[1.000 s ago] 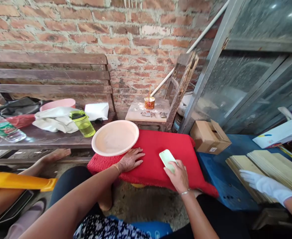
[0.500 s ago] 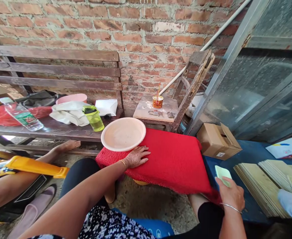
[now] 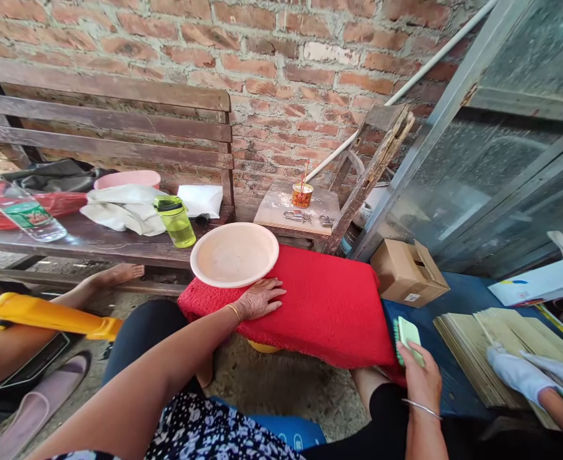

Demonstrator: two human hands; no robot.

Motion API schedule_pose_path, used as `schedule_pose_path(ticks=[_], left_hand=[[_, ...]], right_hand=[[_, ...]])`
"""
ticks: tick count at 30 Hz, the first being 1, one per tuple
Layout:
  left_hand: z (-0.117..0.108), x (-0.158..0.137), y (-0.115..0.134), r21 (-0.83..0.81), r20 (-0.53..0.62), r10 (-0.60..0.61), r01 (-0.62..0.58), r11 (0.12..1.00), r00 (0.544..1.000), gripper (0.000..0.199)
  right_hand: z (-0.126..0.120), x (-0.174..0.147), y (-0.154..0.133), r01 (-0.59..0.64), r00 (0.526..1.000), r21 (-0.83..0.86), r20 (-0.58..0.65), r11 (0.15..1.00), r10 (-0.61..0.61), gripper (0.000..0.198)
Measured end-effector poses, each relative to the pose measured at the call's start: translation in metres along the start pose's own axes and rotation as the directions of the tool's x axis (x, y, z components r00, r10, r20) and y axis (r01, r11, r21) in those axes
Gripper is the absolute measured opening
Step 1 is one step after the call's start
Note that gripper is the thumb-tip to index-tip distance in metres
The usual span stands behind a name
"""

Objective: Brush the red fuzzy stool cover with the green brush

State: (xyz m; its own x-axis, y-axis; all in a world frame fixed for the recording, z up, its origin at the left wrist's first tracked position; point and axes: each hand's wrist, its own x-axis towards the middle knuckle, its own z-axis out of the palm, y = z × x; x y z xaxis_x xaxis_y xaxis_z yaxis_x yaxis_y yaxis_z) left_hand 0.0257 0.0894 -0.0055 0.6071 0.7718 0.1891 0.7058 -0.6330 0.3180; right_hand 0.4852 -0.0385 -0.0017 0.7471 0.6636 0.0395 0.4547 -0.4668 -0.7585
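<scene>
My left hand (image 3: 261,299) lies flat with fingers spread on a red fluffy cloth (image 3: 329,306), which covers a low table or stool. Just behind its fingers, a pale pink basin (image 3: 233,255) stands on the cloth's left end. At the right edge of the cloth, my right hand (image 3: 420,377) grips a pale green scrubbing brush (image 3: 409,338). The brush's green bristles face left, toward the cloth's side. Whether they touch the cloth I cannot tell.
A dark bench (image 3: 94,236) on the left carries a green bottle (image 3: 178,223) and white cloth (image 3: 123,211). Padlocks (image 3: 294,216) and an incense pot (image 3: 302,194) sit on a chair. At right are a carton (image 3: 408,271), stacked boards (image 3: 477,358) and another person's gloved hands (image 3: 521,370).
My right hand has turned the brush so that its bristles show, and has moved slightly left and down. The other person's gloved hands have come further in over the boards. My left hand stays on the cloth.
</scene>
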Motion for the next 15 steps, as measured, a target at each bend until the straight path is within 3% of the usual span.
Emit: schedule_pose_path(ticks=[5,10,15], left_hand=[[-0.003,0.0,0.001,0.002,0.004,0.008,-0.008,1.0,1.0,0.041],[-0.004,0.0,0.003,0.011,0.001,0.008,-0.008,1.0,1.0,0.04],[-0.003,0.0,0.002,0.034,0.01,0.011,-0.012,0.999,1.0,0.041]], right_hand=[[0.009,-0.013,-0.012,0.153,0.984,0.018,0.087,0.988,-0.154,0.065],[0.0,-0.007,-0.002,-0.018,0.999,-0.098,-0.035,0.995,0.014,0.066],[0.0,-0.023,-0.001,-0.012,1.0,0.079,-0.005,0.997,0.013,0.066]])
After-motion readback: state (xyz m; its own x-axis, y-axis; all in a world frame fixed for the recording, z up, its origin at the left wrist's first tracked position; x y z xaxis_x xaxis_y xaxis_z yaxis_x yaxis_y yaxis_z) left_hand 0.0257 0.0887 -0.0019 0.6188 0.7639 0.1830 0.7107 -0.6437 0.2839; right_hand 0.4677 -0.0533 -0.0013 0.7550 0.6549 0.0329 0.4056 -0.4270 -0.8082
